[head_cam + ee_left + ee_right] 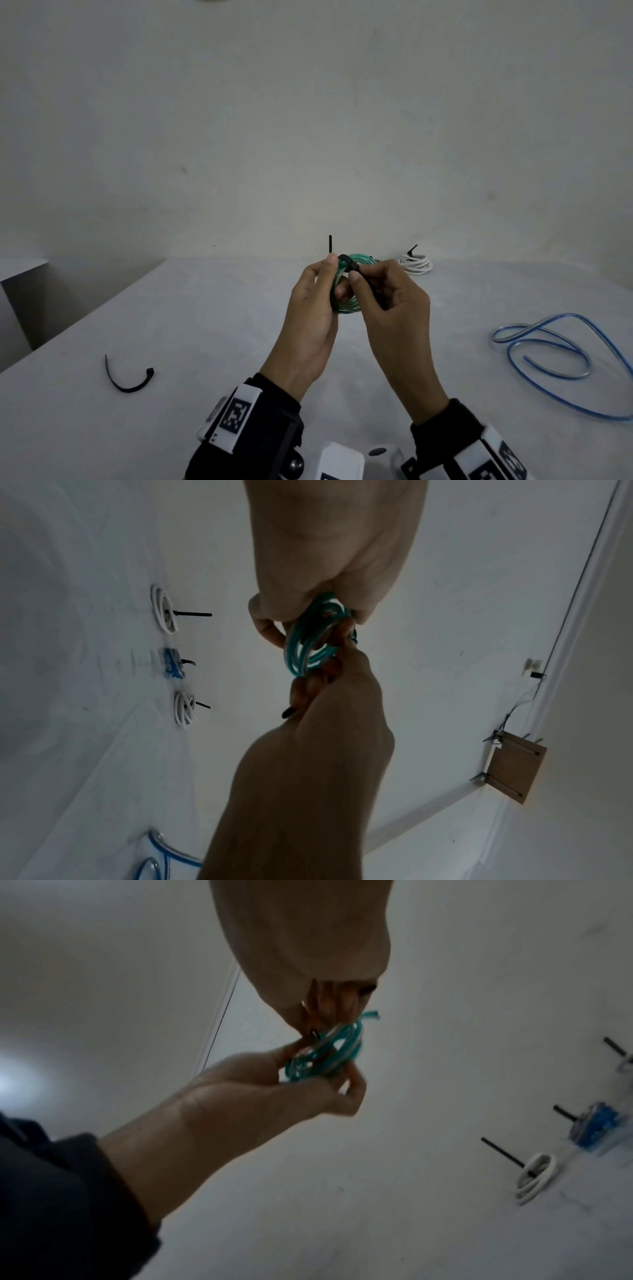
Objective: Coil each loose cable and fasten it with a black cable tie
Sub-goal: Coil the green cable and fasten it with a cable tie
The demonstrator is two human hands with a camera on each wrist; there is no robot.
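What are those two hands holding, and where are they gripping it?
The left hand grips the coiled green cable by its side. The right hand pinches the black cable tie wrapped over the coil's top.

Both hands raised, meeting; left hand (pixel 313 310) fingers curled in a grip; right hand (pixel 394 301) pinching.

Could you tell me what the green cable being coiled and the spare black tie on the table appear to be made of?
Green cable: likely glossy translucent plastic sheathing; pale highlights show along its loops. Black tie: probably matte nylon-like plastic; it lies in a springy curve with a small head at one end.
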